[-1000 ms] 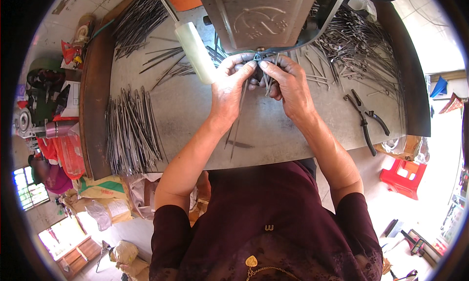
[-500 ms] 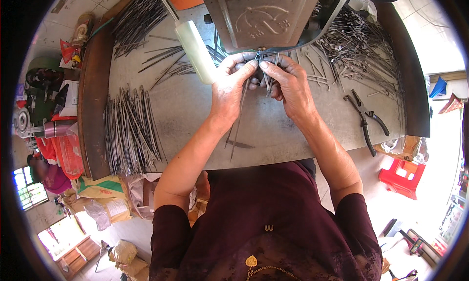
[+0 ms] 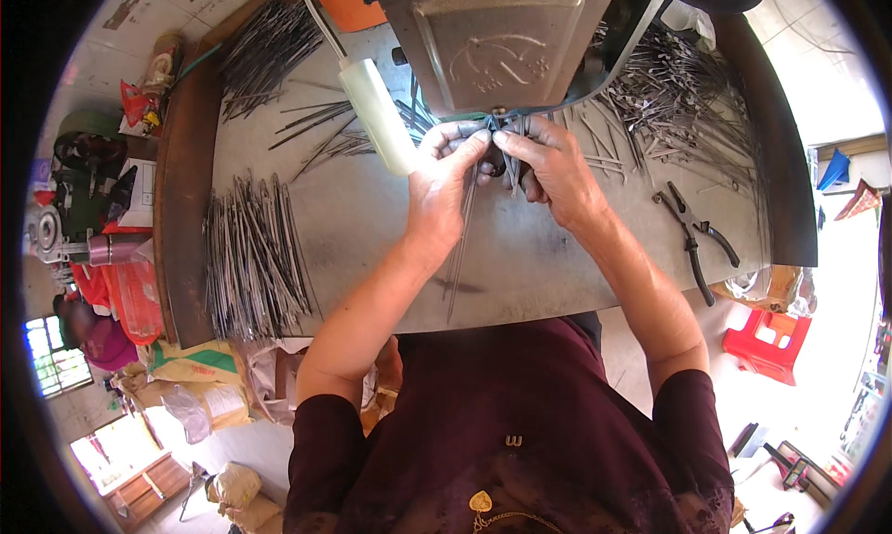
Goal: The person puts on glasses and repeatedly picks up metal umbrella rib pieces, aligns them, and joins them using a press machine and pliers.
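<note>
Beneath the front of a metal machine (image 3: 502,46), my two hands meet with thumbs and fingertips close together. My left hand (image 3: 439,186) is closed in a pinch on thin metal rods (image 3: 463,246), whose long ends hang down toward me over the table. Closed as well, my right hand (image 3: 562,176) grips a few short metal strips (image 3: 514,174) that stick out between its fingers. The rods' upper ends lie at my fingertips, right under the machine's lower edge. Exactly how the pieces meet there is too small to tell.
A pale cylinder (image 3: 379,116) on a metal arm hangs beside my left hand. Bundles of rods lie at the left (image 3: 251,265) and back left (image 3: 269,51); a tangled heap (image 3: 674,97) lies at the right. Open pliers (image 3: 692,227) rest near the table's (image 3: 390,302) right front edge.
The whole view has shifted slightly, so machine, table and hands sit a little lower. Both hands keep their grip under the machine; the hanging rods have swung a little closer together.
</note>
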Demonstrator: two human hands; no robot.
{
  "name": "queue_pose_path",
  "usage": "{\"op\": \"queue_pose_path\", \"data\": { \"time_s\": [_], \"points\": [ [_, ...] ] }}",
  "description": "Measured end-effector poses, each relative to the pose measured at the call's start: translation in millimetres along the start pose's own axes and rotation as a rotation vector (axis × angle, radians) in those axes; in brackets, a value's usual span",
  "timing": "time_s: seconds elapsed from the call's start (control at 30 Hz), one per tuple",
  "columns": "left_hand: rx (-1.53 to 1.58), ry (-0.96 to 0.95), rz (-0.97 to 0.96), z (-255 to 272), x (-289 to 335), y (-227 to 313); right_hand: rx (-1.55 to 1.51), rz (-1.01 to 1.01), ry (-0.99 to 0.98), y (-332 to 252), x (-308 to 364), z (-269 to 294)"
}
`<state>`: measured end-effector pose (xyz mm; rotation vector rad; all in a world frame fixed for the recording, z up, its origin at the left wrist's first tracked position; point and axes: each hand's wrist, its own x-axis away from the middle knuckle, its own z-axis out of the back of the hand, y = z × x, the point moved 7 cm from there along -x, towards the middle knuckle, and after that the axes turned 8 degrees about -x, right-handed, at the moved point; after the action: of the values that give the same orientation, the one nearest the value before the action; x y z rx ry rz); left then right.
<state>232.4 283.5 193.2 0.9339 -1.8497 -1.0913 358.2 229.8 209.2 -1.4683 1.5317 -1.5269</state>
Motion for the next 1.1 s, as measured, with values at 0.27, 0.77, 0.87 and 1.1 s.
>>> {"op": "queue_pose_path", "data": {
  "time_s": [0.27,0.77,0.87,1.1],
  "points": [
    [-0.002,0.032,-0.091,-7,13,2,-0.093,0.043,-0.015,2,-5,2],
    [-0.169,0.032,-0.128,1,6,6,0.135,0.144,0.089,0,20,-1],
    [-0.167,0.029,-0.146,2,4,7,0.148,0.155,0.100,-1,19,-2],
    [-0.075,-0.015,-0.130,-1,-5,3,0.059,0.167,0.141,3,19,0]
  ]
}}
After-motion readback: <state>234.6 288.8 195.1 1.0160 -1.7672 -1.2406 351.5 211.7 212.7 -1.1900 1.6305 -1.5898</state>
